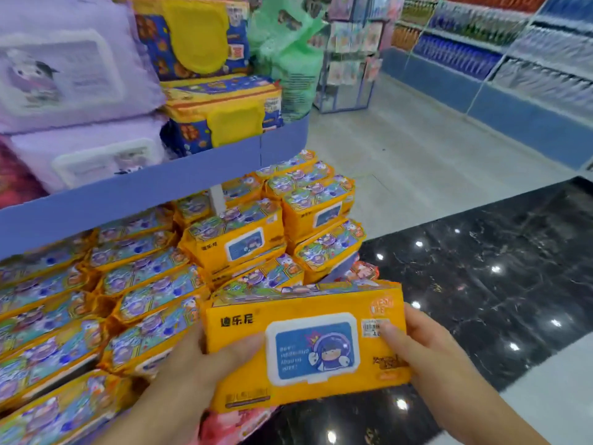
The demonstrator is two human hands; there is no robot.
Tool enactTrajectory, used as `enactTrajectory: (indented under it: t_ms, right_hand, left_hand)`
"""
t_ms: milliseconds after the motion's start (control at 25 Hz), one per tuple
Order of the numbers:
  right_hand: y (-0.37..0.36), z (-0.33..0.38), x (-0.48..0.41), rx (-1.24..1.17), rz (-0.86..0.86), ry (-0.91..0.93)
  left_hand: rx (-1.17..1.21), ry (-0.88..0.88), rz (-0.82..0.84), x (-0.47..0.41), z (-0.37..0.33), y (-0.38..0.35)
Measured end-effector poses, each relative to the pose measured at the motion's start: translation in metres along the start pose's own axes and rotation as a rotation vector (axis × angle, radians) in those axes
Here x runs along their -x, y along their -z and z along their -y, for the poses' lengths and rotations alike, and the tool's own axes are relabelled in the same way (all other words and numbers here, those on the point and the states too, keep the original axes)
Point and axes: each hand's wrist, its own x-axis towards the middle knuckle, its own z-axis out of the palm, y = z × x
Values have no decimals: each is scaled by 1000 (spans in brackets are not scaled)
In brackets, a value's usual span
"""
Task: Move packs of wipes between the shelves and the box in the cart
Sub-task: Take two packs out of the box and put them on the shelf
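We see both forearms cut off by the lower edge of the frame. The fingers of each hand are hidden behind the orange pack of wipes (305, 345), so only the thumbs and the backs of the hands show. The purple packs (64, 69) at upper left are blurred, and their print cannot be read. The far shelves (513, 43) at upper right are too small for their goods to be told. Pink packs (224, 425) at the bottom edge are mostly covered by the held pack.

The orange pack lies in the lower centre of the frame, its white-rimmed blue lid facing us and its right end slightly lower. The left hand (199, 358) grips its left end, with the thumb laid on the front face just beside the lid. The right hand (426, 348) grips its right end, with the thumb pressed on the price sticker. The pack sits between the two hands, in front of the lower shelf stack (128, 284) of similar orange packs. We cannot tell whether it touches that stack.

Above the stack runs the blue shelf edge (160, 187), carrying blue-and-yellow packs (199, 36). A dark glossy floor strip (481, 268) fills the right of the frame.
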Motion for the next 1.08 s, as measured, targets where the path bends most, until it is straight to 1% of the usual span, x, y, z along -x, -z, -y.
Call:
enactTrajectory:
  t_ms: [40,80,120,240,400,480,560,680,720,800,920,1000,1080]
  right_hand:
    - [18,4,-17,-17,37,12]
    - [33,9,-34,-18,53,28]
    - [44,15,-50,-13,66,49]
    - [77,35,-112,-21,80,58]
    - [116,47,-207,93,96,49]
    - [127,49,-253,117,136,32]
    - [137,48,-291,161,180,27]
    - [147,45,-339,230,265,43]
    - [150,43,-352,246,290,55]
    - [159,28,-369,293,335,74]
    - [177,7,-377,414,360,31]
    - [179,11,-375,503,387,4]
    - [176,24,-375,622,387,13]
  left_hand:
    - [17,-42,4,-15,-2,-15]
    - [-2,-30,-23,-25,-8,-27]
    - [-80,-65,0,-39,-14,-37]
    - [-115,-109,-64,-90,-35,-66]
    - [-314,-110,-98,-165,-47,-92]
    - [-435,-162,-181,-195,-44,-103]
    - [-535,-177,-276,-217,-37,-115]
    - [-544,-165,-478,-239,-19,-134]
    - [-529,-172,-543,-245,-13,-140]
    - [-557,-177,-611,-255,9,-149]
    - [-617,-155,-625,-264,26,-162]
    - [-609,-126,-640,-265,22,-165]
    - [-598,-83,-605,-261,15,-162]
